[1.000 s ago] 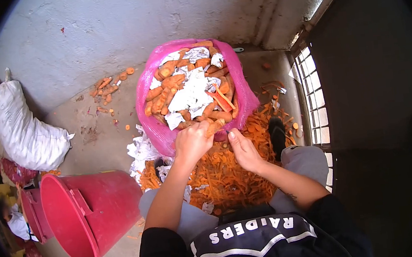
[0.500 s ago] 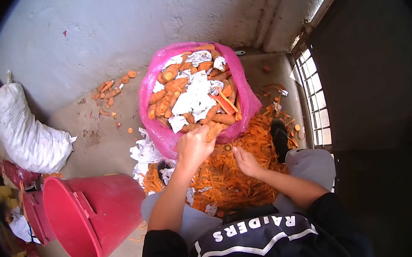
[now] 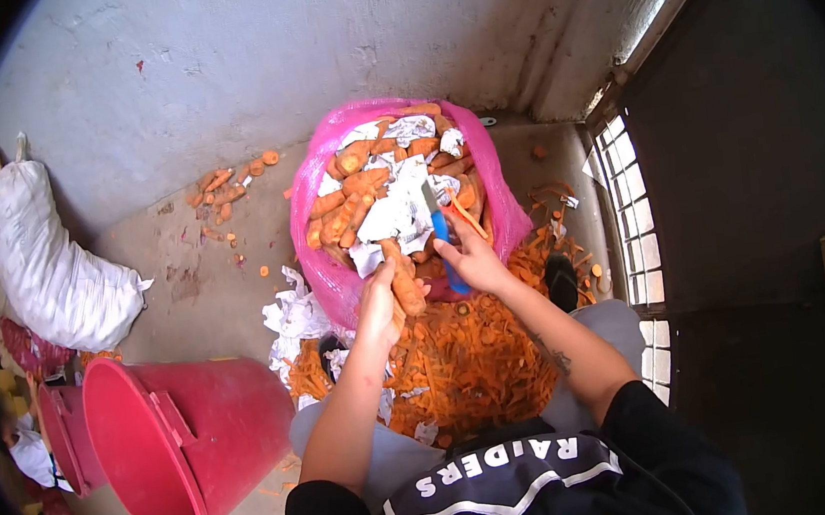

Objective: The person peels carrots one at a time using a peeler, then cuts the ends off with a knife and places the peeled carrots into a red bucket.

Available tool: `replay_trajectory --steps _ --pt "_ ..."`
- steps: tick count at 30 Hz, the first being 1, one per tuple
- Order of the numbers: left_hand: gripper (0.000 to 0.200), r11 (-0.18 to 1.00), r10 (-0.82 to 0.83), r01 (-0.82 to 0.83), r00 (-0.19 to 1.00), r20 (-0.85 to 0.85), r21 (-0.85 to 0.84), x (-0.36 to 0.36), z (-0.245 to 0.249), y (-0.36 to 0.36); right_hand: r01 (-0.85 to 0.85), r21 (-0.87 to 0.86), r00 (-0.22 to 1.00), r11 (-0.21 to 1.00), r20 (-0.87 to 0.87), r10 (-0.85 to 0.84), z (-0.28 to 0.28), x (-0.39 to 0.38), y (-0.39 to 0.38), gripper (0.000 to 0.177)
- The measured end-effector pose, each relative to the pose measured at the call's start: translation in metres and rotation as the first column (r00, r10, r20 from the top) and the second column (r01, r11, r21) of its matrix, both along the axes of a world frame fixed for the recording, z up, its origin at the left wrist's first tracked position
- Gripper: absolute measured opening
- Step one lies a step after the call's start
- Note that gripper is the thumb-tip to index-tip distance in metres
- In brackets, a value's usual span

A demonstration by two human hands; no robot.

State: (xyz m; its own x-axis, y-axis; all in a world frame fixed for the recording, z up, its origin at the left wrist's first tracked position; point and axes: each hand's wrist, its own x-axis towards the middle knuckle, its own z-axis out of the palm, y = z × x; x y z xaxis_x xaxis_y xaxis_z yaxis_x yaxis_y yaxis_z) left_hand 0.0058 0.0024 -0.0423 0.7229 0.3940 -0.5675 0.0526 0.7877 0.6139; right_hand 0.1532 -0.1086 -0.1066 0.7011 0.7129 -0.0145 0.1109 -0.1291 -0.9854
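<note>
Head view, and from my distant seat I have both hands in play. The left hand (image 3: pixel 377 303) is wrapped around a thick, knobbly orange carrot (image 3: pixel 404 282), which hangs over the near-left edge of a shiny pink plastic sack (image 3: pixel 510 204). Over on the other side, the right hand (image 3: pixel 478 259) is curled around a blue-handled knife (image 3: pixel 440 225), its narrow grey blade pointing away from me, apart from the carrot, above crumpled white paper (image 3: pixel 399 207).

I judge that carrot stiff and modest in weight, hard to bruise, though any freshly scraped face could turn slick. The thick middle looks the best hold to me, fingers underneath, thumb clear of the blade. And below, what a carpet: damp-looking orange peelings (image 3: pixel 474 364) spread between the person's feet!
</note>
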Motion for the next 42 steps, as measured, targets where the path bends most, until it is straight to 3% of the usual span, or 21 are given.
replay_trajectory --steps 1,4,5,9,14,15,18,19,20,22,26,28,32,33,34,35,36,38,41,42 --pt "0.036 0.998 0.022 -0.021 1.0 0.018 -0.058 0.001 0.003 -0.004 0.035 -0.074 0.972 0.997 0.233 -0.017 0.044 0.0 -0.001 0.048" --pt "0.042 0.989 0.014 -0.001 0.996 0.09 -0.148 -0.001 0.004 -0.003 0.343 -0.216 0.74 0.914 0.662 -0.121 0.031 0.029 -0.005 0.052" --pt "0.044 0.987 0.02 -0.005 0.996 0.091 -0.158 -0.002 0.006 -0.003 0.449 -0.32 0.729 0.835 0.671 -0.135 0.028 0.032 -0.007 0.051" --pt "0.044 0.984 0.056 -0.035 0.991 0.119 -0.172 -0.006 0.005 -0.004 0.456 -0.436 0.641 0.775 0.766 0.054 0.009 0.027 -0.016 0.04" --pt "0.034 0.982 0.075 -0.054 0.991 0.111 -0.183 -0.002 0.004 -0.008 0.507 -0.342 0.668 0.791 0.736 -0.109 0.002 0.035 -0.014 0.025" --pt "0.032 0.983 0.062 -0.042 0.993 0.105 -0.181 -0.002 0.004 -0.008 0.518 -0.318 0.678 0.794 0.719 -0.155 0.007 0.037 -0.015 0.022" --pt "0.029 0.981 0.068 -0.047 0.992 0.109 -0.19 -0.005 0.004 -0.014 0.397 -0.257 0.897 0.881 0.313 -0.313 0.029 0.045 -0.028 0.016" --pt "0.03 0.981 0.075 -0.049 0.989 0.13 -0.189 -0.006 0.001 -0.017 0.272 -0.017 0.954 0.962 0.139 -0.267 0.038 0.046 -0.032 0.012" --pt "0.031 0.981 0.084 -0.055 0.985 0.15 -0.188 -0.01 -0.001 -0.02 0.156 0.064 0.955 0.986 -0.265 -0.134 0.047 0.046 -0.046 0.012" --pt "0.032 0.968 0.075 -0.028 0.98 0.184 -0.248 -0.013 0.011 -0.032 0.02 0.127 0.893 0.992 -0.449 0.039 0.071 0.033 -0.069 0.015" --pt "0.035 0.939 -0.023 0.132 0.946 0.324 -0.318 -0.027 0.025 -0.066 -0.163 0.147 0.852 0.976 -0.478 0.214 0.118 -0.002 -0.112 0.016" --pt "0.036 0.93 -0.02 0.131 0.952 0.307 -0.343 -0.038 0.029 -0.088 -0.2 0.154 0.85 0.968 -0.464 0.249 0.135 -0.018 -0.129 0.016" --pt "0.034 0.94 0.009 0.054 0.983 0.184 -0.337 -0.06 0.049 -0.134 -0.322 0.21 0.869 0.923 -0.322 0.376 0.139 -0.052 -0.151 0.018" --pt "0.034 0.943 0.022 0.028 0.989 0.147 -0.33 -0.063 0.063 -0.146 -0.248 0.109 0.914 0.963 -0.302 0.27 0.153 -0.067 -0.151 0.026" --pt "0.033 0.947 0.037 0.0 0.993 0.109 -0.323 -0.069 0.071 -0.156 -0.191 -0.027 0.981 0.981 -0.049 0.189 0.158 -0.076 -0.154 0.03" --pt "0.033 0.955 -0.048 0.093 0.985 0.166 -0.28 -0.076 0.073 -0.161 -0.1 -0.141 0.967 0.985 0.218 0.129 0.161 -0.083 -0.156 0.033" --pt "0.033 0.962 -0.011 0.052 0.989 0.15 -0.269 -0.08 0.08 -0.17 0.018 -0.224 0.876 0.974 0.473 0.093 0.166 -0.091 -0.157 0.036" --pt "0.033 0.97 0.054 -0.023 0.991 0.123 -0.242 -0.082 0.094 -0.186 0.124 -0.18 0.792 0.976 0.61 0.012 0.181 -0.109 -0.16 0.036" --pt "0.034 0.977 0.021 0.019 0.982 0.186 -0.211 -0.092 0.09 -0.194 0.203 -0.15 0.665 0.968 0.746 -0.024 0.191 -0.121 -0.165 0.031" --pt "0.034 0.978 0.025 0.016 0.981 0.191 -0.21 -0.093 0.093 -0.196 0.201 -0.149 0.686 0.968 0.727 -0.031 0.193 -0.124 -0.167 0.031"
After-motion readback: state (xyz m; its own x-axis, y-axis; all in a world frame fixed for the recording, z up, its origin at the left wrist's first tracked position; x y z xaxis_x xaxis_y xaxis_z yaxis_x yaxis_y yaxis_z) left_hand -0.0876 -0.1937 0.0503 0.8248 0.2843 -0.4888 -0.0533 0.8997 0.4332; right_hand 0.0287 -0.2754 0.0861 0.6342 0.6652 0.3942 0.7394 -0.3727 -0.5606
